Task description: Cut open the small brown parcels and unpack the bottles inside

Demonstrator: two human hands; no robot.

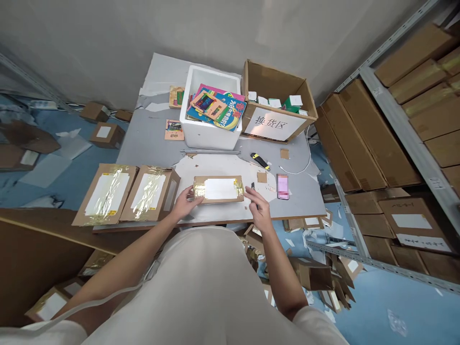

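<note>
A small, long cardboard box lies on the table in front of me, with a white label on top and shiny clear tape at both ends. My left hand grips its left end, the thumb along the near edge. At the right end is my right hand, its index finger reaching toward the box. Those fingers are closed around a slim dark object whose tip shows above them; its kind is unclear. Two larger taped, labelled boxes, one on the left and one beside it, stand left of my left hand.
At the back are a white foam bin of books and an open carton holding small boxes. A black-yellow utility knife, a phone and a white cable lie to the right. Shelves with cartons flank the table.
</note>
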